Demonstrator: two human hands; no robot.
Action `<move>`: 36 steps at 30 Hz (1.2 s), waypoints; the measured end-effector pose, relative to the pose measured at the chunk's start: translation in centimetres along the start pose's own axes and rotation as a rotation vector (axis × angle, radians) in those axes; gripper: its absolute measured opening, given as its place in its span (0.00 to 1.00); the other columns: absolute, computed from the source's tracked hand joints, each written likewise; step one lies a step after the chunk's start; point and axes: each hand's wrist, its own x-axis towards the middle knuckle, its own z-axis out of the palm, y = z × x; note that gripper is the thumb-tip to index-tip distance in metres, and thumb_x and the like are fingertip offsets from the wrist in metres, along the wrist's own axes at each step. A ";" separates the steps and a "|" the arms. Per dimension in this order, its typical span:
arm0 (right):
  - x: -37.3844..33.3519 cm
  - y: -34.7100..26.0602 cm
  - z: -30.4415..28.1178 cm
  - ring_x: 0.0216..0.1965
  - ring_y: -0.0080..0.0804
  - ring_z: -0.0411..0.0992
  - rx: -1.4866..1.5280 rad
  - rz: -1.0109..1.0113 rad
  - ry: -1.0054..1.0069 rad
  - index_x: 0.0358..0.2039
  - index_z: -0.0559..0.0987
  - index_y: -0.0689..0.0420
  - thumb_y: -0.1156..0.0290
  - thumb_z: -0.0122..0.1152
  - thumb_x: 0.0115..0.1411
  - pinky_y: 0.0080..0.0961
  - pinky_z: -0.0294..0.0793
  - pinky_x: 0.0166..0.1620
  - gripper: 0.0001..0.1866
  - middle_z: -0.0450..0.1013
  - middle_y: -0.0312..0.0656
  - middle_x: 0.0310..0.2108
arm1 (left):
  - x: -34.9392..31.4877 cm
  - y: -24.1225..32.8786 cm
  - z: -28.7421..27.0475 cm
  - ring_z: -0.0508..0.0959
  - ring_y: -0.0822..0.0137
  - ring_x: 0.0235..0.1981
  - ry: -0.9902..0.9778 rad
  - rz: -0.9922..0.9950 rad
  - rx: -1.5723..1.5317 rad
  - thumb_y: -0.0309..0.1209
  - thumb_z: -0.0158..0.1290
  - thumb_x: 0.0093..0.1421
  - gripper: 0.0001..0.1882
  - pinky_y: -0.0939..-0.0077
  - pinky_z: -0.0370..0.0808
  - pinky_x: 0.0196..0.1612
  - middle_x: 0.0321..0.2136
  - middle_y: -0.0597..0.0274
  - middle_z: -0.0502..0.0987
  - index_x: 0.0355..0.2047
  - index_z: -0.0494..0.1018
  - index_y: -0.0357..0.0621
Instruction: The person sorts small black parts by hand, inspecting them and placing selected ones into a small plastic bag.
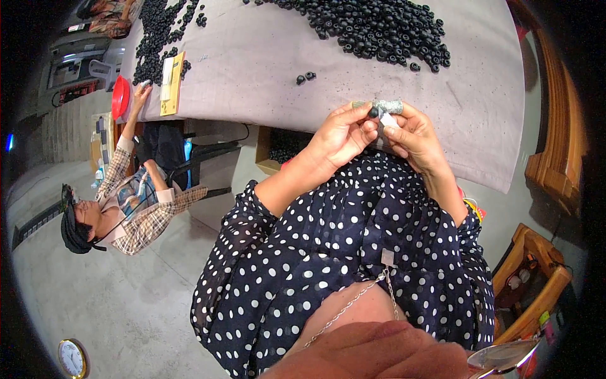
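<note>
Just past the near table edge, my two hands meet, fingers closed. My left hand (pixel 344 136) pinches a small black round piece (pixel 374 112), bead-like in shape. My right hand (pixel 416 139) grips a small white piece (pixel 387 119), whose kind I cannot make out, right beside the black one. A silvery-grey wrap or tube (pixel 390 106) lies along the right forefinger's end; whether it is worn or held is unclear. Two loose black pieces (pixel 305 78) lie on the cloth beyond, before a large heap of similar black pieces (pixel 379 31).
A pale cloth (pixel 252 76) covers the table. Another person (pixel 139 208) sits at the left, one hand near a second black heap (pixel 154 50), a red bowl (pixel 120 96) and a yellow box (pixel 172 85). Wooden furniture (pixel 558 164) stands at the right.
</note>
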 end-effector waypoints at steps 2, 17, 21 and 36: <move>0.0 0.0 0.3 0.17 0.09 0.60 -0.019 0.006 0.000 0.46 0.69 0.61 0.75 0.60 0.53 0.06 0.53 0.16 0.19 0.73 0.33 0.29 | 0.2 0.1 -0.1 0.73 0.75 0.22 -0.010 0.017 -0.011 0.28 0.50 0.58 0.04 0.80 0.75 0.28 0.23 0.65 0.73 0.30 0.70 0.41; 0.5 0.3 0.5 0.13 0.11 0.55 -0.072 -0.055 0.135 0.45 0.70 0.62 0.79 0.55 0.55 0.07 0.52 0.15 0.16 0.69 0.31 0.24 | -1.1 10.6 -4.5 0.74 0.71 0.25 0.605 1.096 1.430 0.22 0.56 0.49 0.04 0.79 0.71 0.30 0.26 0.61 0.75 0.27 0.73 0.38; 0.5 0.4 0.7 0.13 0.11 0.55 -0.068 -0.054 0.126 0.45 0.70 0.62 0.78 0.55 0.55 0.07 0.51 0.15 0.15 0.69 0.32 0.24 | -0.2 10.7 -5.3 0.72 0.58 0.30 0.442 1.261 1.875 0.26 0.57 0.47 0.08 0.68 0.70 0.36 0.27 0.58 0.74 0.29 0.74 0.40; -0.4 -0.3 0.4 0.17 0.11 0.57 -0.139 -0.170 0.155 0.50 0.66 0.61 0.75 0.57 0.54 0.07 0.55 0.18 0.22 0.67 0.32 0.26 | 7.9 8.8 0.2 0.74 0.56 0.32 0.197 1.115 2.071 0.30 0.55 0.48 0.06 0.63 0.71 0.34 0.28 0.59 0.73 0.28 0.72 0.45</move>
